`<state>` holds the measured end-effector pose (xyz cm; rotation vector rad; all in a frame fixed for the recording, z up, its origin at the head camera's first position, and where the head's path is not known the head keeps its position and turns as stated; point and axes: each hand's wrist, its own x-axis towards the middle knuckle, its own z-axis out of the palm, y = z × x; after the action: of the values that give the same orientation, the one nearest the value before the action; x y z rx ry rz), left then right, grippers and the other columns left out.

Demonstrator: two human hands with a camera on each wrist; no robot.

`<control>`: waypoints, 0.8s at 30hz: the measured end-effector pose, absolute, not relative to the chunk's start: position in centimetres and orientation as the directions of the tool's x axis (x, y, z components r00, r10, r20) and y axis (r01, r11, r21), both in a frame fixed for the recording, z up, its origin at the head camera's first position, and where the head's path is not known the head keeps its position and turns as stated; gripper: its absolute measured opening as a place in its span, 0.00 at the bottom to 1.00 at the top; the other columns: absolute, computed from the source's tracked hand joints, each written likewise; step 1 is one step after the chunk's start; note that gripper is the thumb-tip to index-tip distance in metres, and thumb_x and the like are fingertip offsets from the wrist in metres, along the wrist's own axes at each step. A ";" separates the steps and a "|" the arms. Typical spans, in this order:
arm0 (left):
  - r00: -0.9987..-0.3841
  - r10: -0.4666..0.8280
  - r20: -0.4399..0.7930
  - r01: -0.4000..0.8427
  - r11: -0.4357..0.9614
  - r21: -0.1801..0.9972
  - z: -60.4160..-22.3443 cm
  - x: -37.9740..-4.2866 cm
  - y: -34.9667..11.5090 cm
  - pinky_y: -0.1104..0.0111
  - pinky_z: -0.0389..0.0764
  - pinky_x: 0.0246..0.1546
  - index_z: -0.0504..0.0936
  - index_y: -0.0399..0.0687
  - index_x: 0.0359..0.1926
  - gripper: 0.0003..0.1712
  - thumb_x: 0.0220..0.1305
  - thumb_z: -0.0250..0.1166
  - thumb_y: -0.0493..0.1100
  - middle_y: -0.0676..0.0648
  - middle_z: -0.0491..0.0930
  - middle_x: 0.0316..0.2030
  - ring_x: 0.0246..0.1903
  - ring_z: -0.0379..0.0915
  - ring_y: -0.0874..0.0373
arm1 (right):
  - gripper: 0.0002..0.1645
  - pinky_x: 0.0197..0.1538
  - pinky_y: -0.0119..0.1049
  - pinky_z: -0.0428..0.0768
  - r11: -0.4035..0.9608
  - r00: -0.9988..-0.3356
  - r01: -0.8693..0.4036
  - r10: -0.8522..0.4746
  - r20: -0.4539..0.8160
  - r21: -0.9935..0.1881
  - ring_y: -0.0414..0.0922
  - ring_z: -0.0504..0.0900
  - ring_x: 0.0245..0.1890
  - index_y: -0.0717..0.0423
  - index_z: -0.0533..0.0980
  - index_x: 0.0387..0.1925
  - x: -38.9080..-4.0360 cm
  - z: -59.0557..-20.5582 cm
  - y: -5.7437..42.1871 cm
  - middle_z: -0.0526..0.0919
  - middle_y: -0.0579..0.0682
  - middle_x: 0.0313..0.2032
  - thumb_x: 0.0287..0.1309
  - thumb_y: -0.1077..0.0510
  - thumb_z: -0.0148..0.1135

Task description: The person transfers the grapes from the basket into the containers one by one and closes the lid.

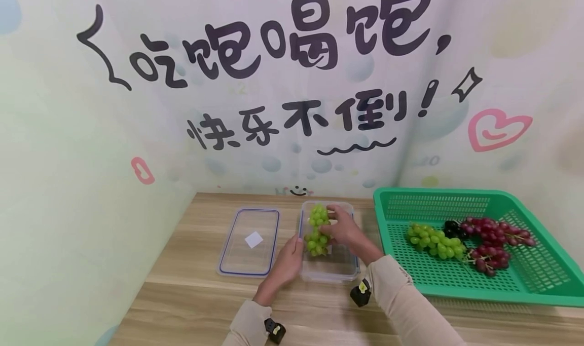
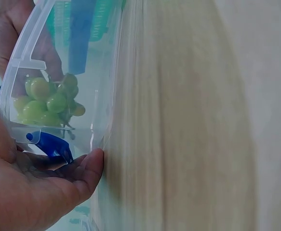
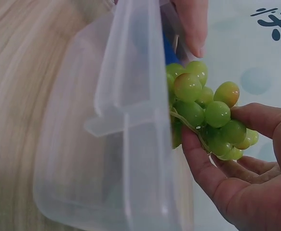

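The right grip (image 1: 341, 229) is closed on a bunch of plump, yellowish-green grapes (image 1: 317, 242), its digits spread only as far as the fruit between them; the fingers cover part of the bunch in the head view, so its full outline is hard to make out. The fruit sits at the open top of a clear, rectangular plastic container (image 1: 330, 276), some grapes above the rim and others seen blurrily through the wall. The left grip (image 1: 288, 259) clasps the container's left side, thumb at the rim, fingers against the outer wall beside a blue plastic latch (image 2: 53, 147); they partly disappear behind it. Left of that hand, a clear lid with a blue seal (image 1: 242, 260) lies on the wood-grain counter (image 1: 182, 265). To the right stands a green perforated plastic basket (image 1: 456, 294), holding more green grapes (image 1: 435, 242), red grapes (image 1: 490, 229) and a partly covered black cluster (image 1: 451, 229).
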<state>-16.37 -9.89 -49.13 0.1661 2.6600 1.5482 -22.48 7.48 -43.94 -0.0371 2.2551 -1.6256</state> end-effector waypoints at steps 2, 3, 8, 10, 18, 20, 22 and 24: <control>-0.992 0.126 0.000 0.062 0.490 0.870 -49.1 -16.4 -9.9 0.61 0.69 0.35 0.72 0.40 0.43 0.18 0.81 0.36 0.42 0.47 0.65 0.30 0.30 0.64 0.55 | 0.43 0.42 0.45 0.85 0.337 -0.934 0.190 -0.227 -0.275 -0.922 0.62 0.77 0.57 0.58 0.51 0.75 -22.5 -44.1 7.4 0.59 0.68 0.71 0.65 0.65 0.60; -0.992 0.130 0.000 0.064 0.490 0.870 -49.1 -16.4 -9.9 0.61 0.70 0.35 0.72 0.40 0.43 0.18 0.81 0.36 0.42 0.47 0.65 0.30 0.30 0.64 0.55 | 0.43 0.42 0.46 0.85 0.337 -0.934 0.190 -0.227 -0.276 -0.922 0.62 0.77 0.57 0.58 0.51 0.75 -22.4 -44.2 7.4 0.59 0.68 0.71 0.65 0.65 0.60; -0.989 0.145 0.005 0.076 0.486 0.871 -49.2 -16.3 -10.0 0.54 0.72 0.44 0.72 0.39 0.47 0.19 0.81 0.36 0.42 0.45 0.68 0.33 0.38 0.69 0.51 | 0.43 0.45 0.50 0.84 0.339 -0.934 0.188 -0.229 -0.274 -0.922 0.63 0.77 0.57 0.58 0.51 0.75 -22.4 -44.5 7.2 0.59 0.69 0.71 0.65 0.66 0.60; -0.989 0.145 0.006 0.076 0.486 0.871 -49.2 -16.3 -10.0 0.50 0.73 0.49 0.72 0.39 0.50 0.19 0.81 0.36 0.42 0.43 0.70 0.37 0.43 0.70 0.49 | 0.43 0.45 0.50 0.84 0.341 -0.934 0.189 -0.228 -0.276 -0.921 0.63 0.76 0.58 0.59 0.51 0.76 -22.4 -44.6 7.1 0.59 0.69 0.71 0.65 0.66 0.60; -0.989 0.145 -0.004 0.068 0.492 0.868 -49.2 -16.2 -10.0 0.53 0.71 0.46 0.71 0.40 0.45 0.18 0.81 0.35 0.43 0.44 0.67 0.34 0.43 0.69 0.48 | 0.43 0.45 0.46 0.84 0.350 -0.932 0.200 -0.220 -0.288 -0.915 0.62 0.76 0.58 0.59 0.51 0.75 -22.5 -44.8 6.9 0.59 0.68 0.71 0.65 0.65 0.60; -0.989 0.147 -0.003 0.070 0.490 0.869 -49.2 -16.3 -10.0 0.55 0.71 0.44 0.71 0.40 0.45 0.18 0.81 0.35 0.43 0.46 0.66 0.33 0.41 0.68 0.50 | 0.43 0.45 0.46 0.84 0.357 -0.931 0.204 -0.217 -0.293 -0.912 0.62 0.76 0.59 0.59 0.51 0.75 -22.6 -44.8 6.8 0.60 0.67 0.71 0.65 0.64 0.61; -0.989 0.148 -0.006 0.067 0.483 0.873 -49.2 -16.3 -10.0 0.57 0.70 0.42 0.71 0.40 0.44 0.18 0.81 0.35 0.43 0.47 0.65 0.31 0.38 0.68 0.52 | 0.43 0.46 0.46 0.84 0.366 -0.931 0.205 -0.214 -0.296 -0.908 0.62 0.76 0.58 0.60 0.51 0.75 -22.6 -44.8 6.7 0.60 0.67 0.70 0.65 0.64 0.61; -0.989 0.148 -0.006 0.066 0.477 0.876 -49.2 -16.4 -10.0 0.58 0.71 0.39 0.71 0.39 0.43 0.19 0.81 0.35 0.43 0.47 0.64 0.30 0.33 0.66 0.52 | 0.43 0.46 0.46 0.84 0.372 -0.931 0.206 -0.209 -0.298 -0.905 0.61 0.76 0.58 0.59 0.51 0.75 -22.6 -44.8 6.6 0.60 0.67 0.70 0.65 0.64 0.61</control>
<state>-16.43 -10.00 -49.20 0.1904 2.6298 1.5549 -22.63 6.63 -44.80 -0.0023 2.2747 -1.5784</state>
